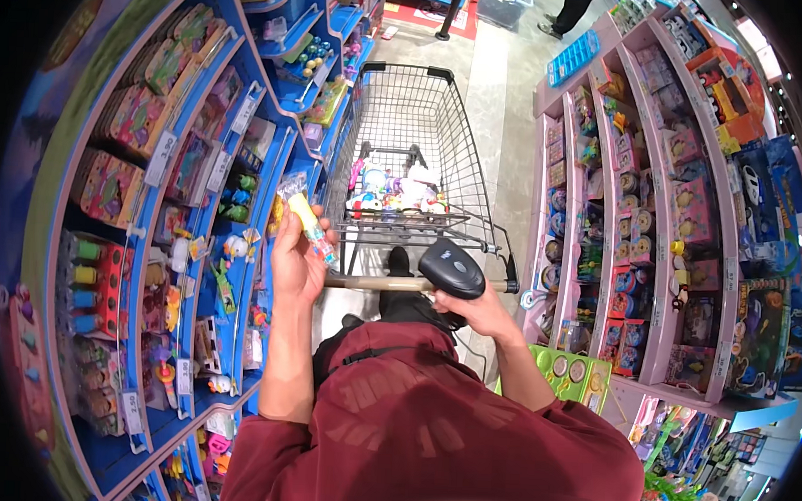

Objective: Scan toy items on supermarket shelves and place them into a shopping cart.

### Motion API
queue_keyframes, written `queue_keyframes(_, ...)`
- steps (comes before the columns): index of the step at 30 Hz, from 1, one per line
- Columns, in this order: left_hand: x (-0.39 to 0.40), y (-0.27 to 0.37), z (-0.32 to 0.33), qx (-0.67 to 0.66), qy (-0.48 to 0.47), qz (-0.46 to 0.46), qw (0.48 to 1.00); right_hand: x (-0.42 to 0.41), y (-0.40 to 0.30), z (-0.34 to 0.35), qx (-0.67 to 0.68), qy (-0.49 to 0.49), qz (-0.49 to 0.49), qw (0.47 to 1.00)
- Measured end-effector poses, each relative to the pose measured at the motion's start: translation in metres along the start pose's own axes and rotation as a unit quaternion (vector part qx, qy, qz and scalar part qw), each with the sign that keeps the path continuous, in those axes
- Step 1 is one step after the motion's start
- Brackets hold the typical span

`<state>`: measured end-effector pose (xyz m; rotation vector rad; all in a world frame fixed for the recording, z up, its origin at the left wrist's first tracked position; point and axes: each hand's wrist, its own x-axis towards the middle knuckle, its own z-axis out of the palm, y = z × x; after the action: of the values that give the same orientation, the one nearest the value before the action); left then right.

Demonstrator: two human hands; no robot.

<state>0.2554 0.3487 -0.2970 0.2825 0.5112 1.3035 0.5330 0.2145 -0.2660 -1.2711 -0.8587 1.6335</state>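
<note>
My left hand (300, 263) holds a small wrapped item with a yellow top (311, 225) upright at an angle, beside the blue shelves. In my right hand (482, 309) is a black handheld barcode scanner (452, 268), held over the right part of the cart's handlebar (379, 283). Ahead of me stands a black wire shopping cart (469, 159). Several small plush or plastic toys (400, 191), white and multicoloured, lie at its near end.
Blue shelves (206, 108) with packaged toys and price tags line the left. Pink shelves (653, 161) with boxed toys line the right, with a green tray (567, 375) near my right elbow. A person's leg (572, 9) and a plastic bin (502, 6) are beyond the cart.
</note>
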Motion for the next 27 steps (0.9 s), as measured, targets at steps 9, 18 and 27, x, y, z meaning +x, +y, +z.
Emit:
queue_keyframes(9,0.135,-0.008,0.01,0.258,0.021,-0.094,0.961,0.006,0.027,-0.068,-0.299,0.147,-0.013,0.943)
queue_keyframes(18,0.276,-0.097,-0.006,0.463,0.033,-0.196,0.864,0.022,0.037,-0.105,-0.305,0.179,-0.042,0.934)
queue_keyframes(27,0.408,-0.201,-0.155,0.795,0.061,-0.184,0.575,0.023,0.035,-0.131,-0.062,0.198,0.138,0.968)
